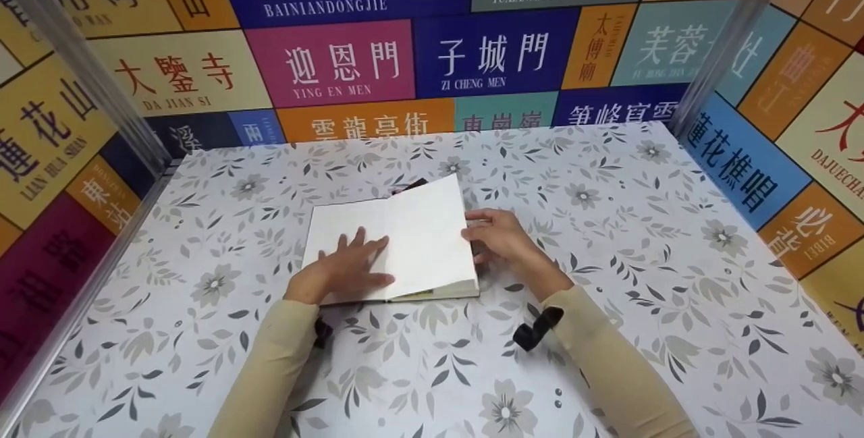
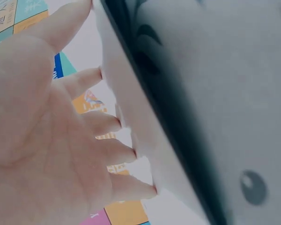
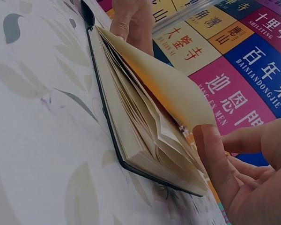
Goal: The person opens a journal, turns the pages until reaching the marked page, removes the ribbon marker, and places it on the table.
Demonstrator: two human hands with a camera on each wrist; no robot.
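A notebook (image 1: 428,235) with blank cream pages and a dark cover lies open on the table. My left hand (image 1: 345,268), fingers spread, rests on its left page; the left wrist view shows the fingertips (image 2: 147,190) touching the paper. At the right edge, my right hand (image 1: 498,237) holds a raised leaf (image 3: 178,84) between thumb and fingers. Beneath that leaf, the right wrist view reveals an orange-yellow patch and a block of uneven, slightly parted pages (image 3: 131,126).
A small dark item (image 1: 412,186) pokes out behind the notebook, mostly hidden. The tabletop (image 1: 223,350) has a grey floral cover. Walls of coloured sign panels (image 1: 331,63) enclose its back and sides. Black straps (image 1: 538,329) hang at both wrists.
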